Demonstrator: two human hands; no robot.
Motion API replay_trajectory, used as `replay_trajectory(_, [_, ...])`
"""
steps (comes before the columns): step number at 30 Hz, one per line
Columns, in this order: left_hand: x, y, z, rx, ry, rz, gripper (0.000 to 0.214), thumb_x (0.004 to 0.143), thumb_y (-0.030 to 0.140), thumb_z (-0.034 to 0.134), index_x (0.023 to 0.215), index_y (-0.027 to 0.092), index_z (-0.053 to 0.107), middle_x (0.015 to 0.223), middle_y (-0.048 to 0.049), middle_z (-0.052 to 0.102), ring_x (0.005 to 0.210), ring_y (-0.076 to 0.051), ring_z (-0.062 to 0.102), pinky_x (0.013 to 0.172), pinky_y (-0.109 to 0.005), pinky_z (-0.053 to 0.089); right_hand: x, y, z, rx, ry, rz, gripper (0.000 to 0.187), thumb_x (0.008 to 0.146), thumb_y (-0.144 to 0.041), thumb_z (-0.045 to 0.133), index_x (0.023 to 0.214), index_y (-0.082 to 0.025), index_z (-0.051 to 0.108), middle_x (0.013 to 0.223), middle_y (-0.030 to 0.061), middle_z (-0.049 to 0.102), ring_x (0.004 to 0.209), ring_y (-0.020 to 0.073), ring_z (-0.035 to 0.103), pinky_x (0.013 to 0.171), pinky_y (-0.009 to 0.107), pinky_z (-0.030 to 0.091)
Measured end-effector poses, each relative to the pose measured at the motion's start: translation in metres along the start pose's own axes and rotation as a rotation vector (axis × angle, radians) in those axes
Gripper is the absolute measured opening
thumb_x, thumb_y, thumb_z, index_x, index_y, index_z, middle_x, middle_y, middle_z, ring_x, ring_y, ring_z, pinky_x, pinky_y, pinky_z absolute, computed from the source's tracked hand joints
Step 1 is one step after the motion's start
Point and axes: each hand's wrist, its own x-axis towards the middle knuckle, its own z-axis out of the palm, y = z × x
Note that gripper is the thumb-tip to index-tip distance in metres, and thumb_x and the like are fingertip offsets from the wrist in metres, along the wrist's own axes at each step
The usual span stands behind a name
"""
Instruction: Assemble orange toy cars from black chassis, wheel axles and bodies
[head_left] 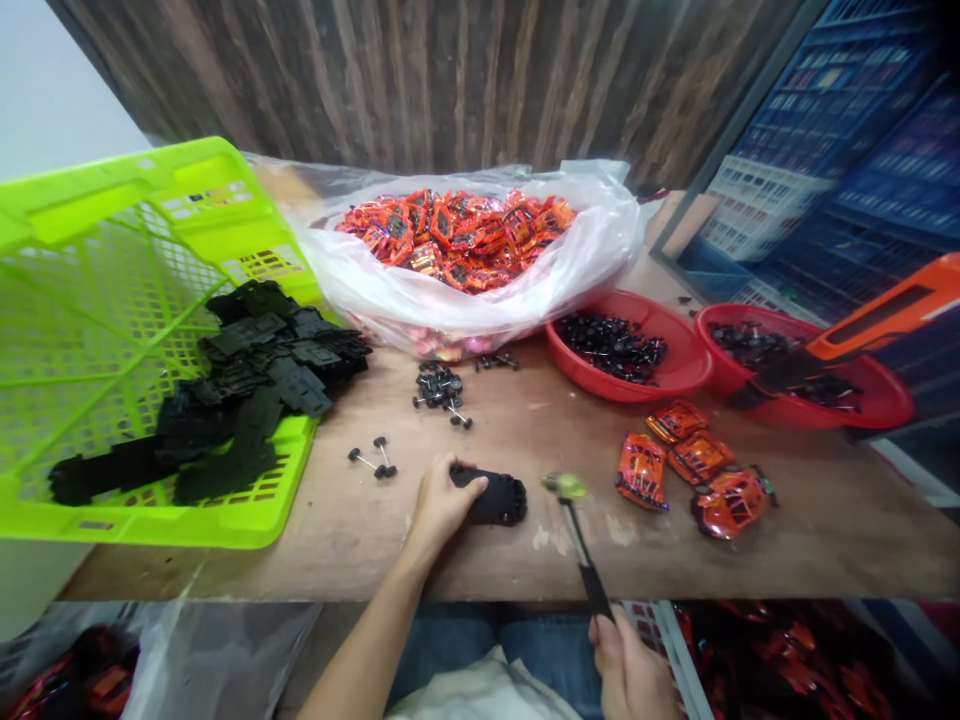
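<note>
On the wooden table, my left hand [442, 500] grips a black toy car chassis [495, 498], thumb on top, its far end pointing right. My right hand [628, 660], low at the table's front edge, is wrapped round the dark handle of a hammer [581, 545]. The hammer's yellow-green head [564, 486] is slightly blurred, just right of the chassis and apart from it. Left of my left hand lie loose wheel axles [373, 460] with black wheels. A small heap of wheel axles [437, 386] sits behind the chassis. Several orange car bodies [701, 455] lie right of the hammer.
A green basket [281, 500] on its side at left holds black chassis pieces. Behind, a white plastic bag [592, 255] is full of orange car bodies. Two red bowls [686, 350] of black wheel parts stand at right, with an orange-and-black tool [885, 315] over one.
</note>
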Motion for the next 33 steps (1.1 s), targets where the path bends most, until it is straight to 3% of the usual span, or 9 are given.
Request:
replay_trajectory(5, [-0.006, 0.025, -0.025, -0.147, -0.013, 0.159, 0.047, 0.068, 0.017, 0.066, 0.113, 0.018, 0.052, 0.097, -0.0050, 0.061, 0.087, -0.018, 0.061, 0.079, -0.032, 0.049, 0.049, -0.005, -0.012, -0.117, -0.127, -0.092, 0.042, 0.093, -0.044, 0.027, 0.073, -0.024, 0.058, 0.057, 0.0054, 0.064, 0.055, 0.0236, 0.064, 0.048, 0.030, 0.045])
replay_trajectory(9, [-0.026, 0.060, -0.038, -0.087, -0.119, 0.488, 0.049, 0.071, 0.006, 0.059, 0.117, 0.020, 0.048, 0.106, -0.0066, 0.060, 0.092, -0.017, 0.060, 0.082, -0.032, 0.049, 0.101, -0.047, -0.007, -0.018, -0.012, -0.345, 0.036, 0.091, -0.039, 0.038, 0.115, -0.019, 0.055, 0.106, 0.0122, 0.066, 0.097, 0.0246, 0.064, 0.077, 0.036, 0.053])
replay_trajectory(11, [-0.034, 0.072, -0.037, -0.041, -0.198, 0.653, 0.047, 0.075, 0.005, 0.056, 0.119, 0.021, 0.048, 0.113, -0.0074, 0.059, 0.101, -0.018, 0.058, 0.089, -0.033, 0.047, 0.119, -0.072, -0.007, 0.142, -0.101, -0.489, 0.044, 0.090, -0.036, 0.045, 0.131, -0.021, 0.042, 0.127, 0.0114, 0.056, 0.113, 0.0223, 0.056, 0.092, 0.037, 0.048])
replay_trajectory(13, [-0.039, 0.076, -0.034, -0.020, -0.216, 0.719, 0.045, 0.079, 0.006, 0.055, 0.121, 0.021, 0.046, 0.117, -0.0081, 0.058, 0.107, -0.019, 0.055, 0.093, -0.033, 0.046, 0.129, -0.090, -0.012, 0.236, -0.178, -0.569, 0.040, 0.089, -0.031, 0.048, 0.128, -0.023, 0.043, 0.122, 0.0087, 0.059, 0.111, 0.0205, 0.057, 0.093, 0.035, 0.048])
replay_trajectory(18, [-0.040, 0.072, -0.022, 0.063, -0.167, 0.668, 0.036, 0.077, 0.002, 0.050, 0.108, 0.020, 0.053, 0.106, -0.0071, 0.060, 0.100, -0.020, 0.057, 0.087, -0.034, 0.048, 0.133, -0.093, -0.023, 0.212, -0.174, -0.722, 0.028, 0.087, -0.019, 0.048, 0.115, -0.022, 0.050, 0.110, 0.0081, 0.062, 0.105, 0.0208, 0.058, 0.091, 0.035, 0.049])
replay_trajectory(23, [-0.045, 0.078, -0.009, 0.122, -0.170, 0.717, 0.044, 0.068, -0.005, 0.044, 0.105, 0.017, 0.054, 0.105, -0.0090, 0.060, 0.099, -0.022, 0.056, 0.086, -0.035, 0.049, 0.126, -0.085, -0.017, 0.184, -0.038, -0.792, 0.030, 0.088, -0.012, 0.042, 0.114, -0.022, 0.051, 0.105, 0.0079, 0.063, 0.101, 0.0196, 0.061, 0.085, 0.032, 0.052])
replay_trajectory(28, [-0.049, 0.075, -0.013, 0.112, -0.229, 0.686, 0.044, 0.082, 0.013, 0.050, 0.125, 0.020, 0.042, 0.121, -0.0101, 0.055, 0.113, -0.021, 0.051, 0.096, -0.034, 0.043, 0.117, -0.076, -0.044, 0.051, 0.116, -0.721, 0.030, 0.090, -0.019, 0.041, 0.118, -0.024, 0.050, 0.113, 0.0082, 0.062, 0.108, 0.0209, 0.058, 0.091, 0.038, 0.049])
replay_trajectory(31, [-0.034, 0.049, -0.040, 0.311, 0.036, 0.460, 0.047, 0.086, 0.026, 0.049, 0.131, 0.018, 0.037, 0.128, -0.0148, 0.048, 0.121, -0.027, 0.045, 0.102, -0.043, 0.037, 0.129, -0.042, -0.080, -0.130, 0.486, -0.622, 0.030, 0.089, -0.026, 0.047, 0.118, -0.025, 0.054, 0.114, 0.0113, 0.062, 0.111, 0.0249, 0.057, 0.096, 0.043, 0.044])
replay_trajectory(33, [-0.020, 0.023, -0.070, 0.536, 0.333, 0.133, 0.037, 0.088, 0.022, 0.041, 0.123, 0.012, 0.047, 0.115, -0.0185, 0.051, 0.114, -0.033, 0.048, 0.095, -0.049, 0.038, 0.149, -0.005, -0.097, -0.296, 0.668, -0.604, 0.032, 0.087, -0.032, 0.049, 0.116, -0.023, 0.058, 0.111, 0.0161, 0.063, 0.110, 0.0285, 0.056, 0.093, 0.044, 0.045])
